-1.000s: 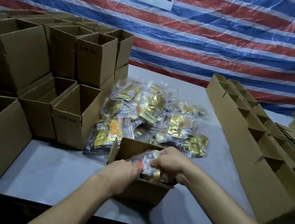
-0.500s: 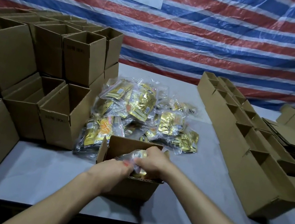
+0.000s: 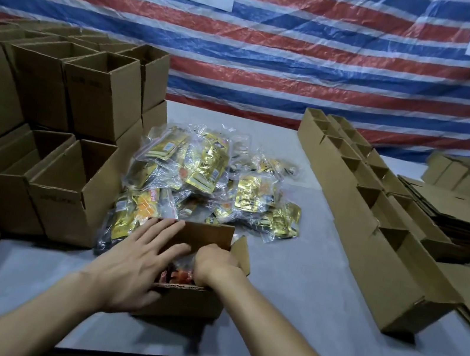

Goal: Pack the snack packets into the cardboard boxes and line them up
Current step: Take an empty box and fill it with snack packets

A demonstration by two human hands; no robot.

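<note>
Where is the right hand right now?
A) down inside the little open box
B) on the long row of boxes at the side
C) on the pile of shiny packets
A: the right hand reaches down into the open box at the front of the table, its fingertips hidden inside, while the left hand lies spread over the box's left side.

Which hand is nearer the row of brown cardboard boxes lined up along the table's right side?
Right. The right hand reaches into the small open brown cardboard box, on its side toward the row; the left hand rests on that box's left edge, farther away.
</note>
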